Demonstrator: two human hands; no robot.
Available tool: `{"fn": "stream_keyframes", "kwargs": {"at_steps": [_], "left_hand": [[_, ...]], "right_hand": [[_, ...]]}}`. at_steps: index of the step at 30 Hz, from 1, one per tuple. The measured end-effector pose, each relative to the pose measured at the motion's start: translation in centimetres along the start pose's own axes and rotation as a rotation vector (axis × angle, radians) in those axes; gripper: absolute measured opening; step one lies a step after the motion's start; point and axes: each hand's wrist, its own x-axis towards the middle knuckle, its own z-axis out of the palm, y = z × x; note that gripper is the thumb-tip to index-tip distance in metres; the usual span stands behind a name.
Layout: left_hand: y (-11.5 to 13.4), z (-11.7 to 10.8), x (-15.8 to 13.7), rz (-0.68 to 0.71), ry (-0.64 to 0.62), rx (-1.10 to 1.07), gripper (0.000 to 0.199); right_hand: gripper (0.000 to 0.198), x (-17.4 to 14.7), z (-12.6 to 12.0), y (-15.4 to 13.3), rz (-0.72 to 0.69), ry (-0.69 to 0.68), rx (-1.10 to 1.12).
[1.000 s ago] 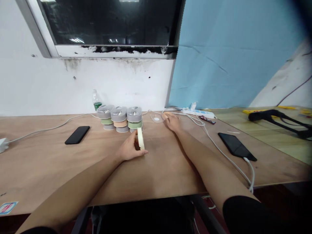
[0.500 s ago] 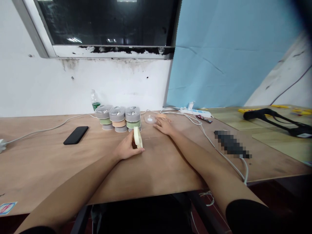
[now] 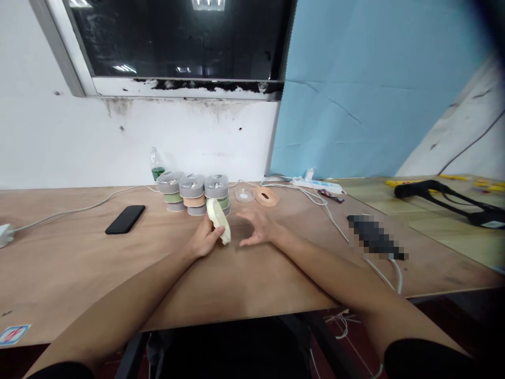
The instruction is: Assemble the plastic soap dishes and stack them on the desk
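Note:
My left hand (image 3: 205,238) grips a cream-coloured plastic lid-like piece (image 3: 218,221), oval and tilted on edge above the wooden table. To its right, my right hand (image 3: 257,226) is in the air with fingers apart and holds nothing. Behind the right hand lie a clear round cover (image 3: 244,195) and an orange oval lid with a slot (image 3: 267,196), side by side on the table. Stacked oval containers with grey see-through tops (image 3: 192,186) stand in a row just beyond my left hand; their bodies are green, orange and grey.
A black phone (image 3: 125,219) lies on the left. Behind the stacks stands a bottle with green liquid (image 3: 157,167). A white power strip (image 3: 317,185) and white cables run along the back right. A blurred-out dark object (image 3: 374,237) and a black frame (image 3: 453,202) are at right.
My right hand has left the orange lid and moved nearer to the cream piece, fingers spread. My left hand has turned the cream piece, which now leans more to the left.

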Motion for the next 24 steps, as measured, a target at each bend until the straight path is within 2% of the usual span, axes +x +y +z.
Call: {"fn": "stream_keyframes", "kwargs": {"at_steps": [4,8,10,13,16,18,21,24], "left_hand": [[-0.4,0.0,0.0,0.057,0.048,0.009,0.065],[-0.6,-0.3,0.2,0.134,0.023,-0.061,0.073],[-0.4,-0.4,0.2,0.171,-0.029,-0.101,0.083],[0.5,-0.5,0.0,0.16,-0.124,-0.014,0.097],[1.5,-0.4,-0.4,0.137,-0.22,0.139,0.089],[1.8,-0.3,-0.6,0.14,-0.266,0.2,0.081],[1.9,-0.4,-0.5,0.139,-0.297,0.249,0.07],[1.7,-0.5,-0.3,0.129,-0.312,0.28,0.064]], "right_hand": [[0.045,1.9,1.2,-2.9,-0.076,-0.145,0.008],[0.026,2.1,1.1,-3.1,-0.029,-0.202,0.066],[0.023,1.6,0.7,-2.4,0.027,-0.11,0.122],[0.026,0.7,0.3,-1.0,0.132,0.184,0.144],[0.03,0.1,0.0,1.0,0.308,0.481,0.083],[0.033,-0.3,-0.4,2.6,0.451,0.621,0.031],[0.038,-1.4,-1.7,5.6,0.639,0.75,-0.046],[0.04,-3.2,-3.3,9.0,0.784,0.808,-0.162]]}}
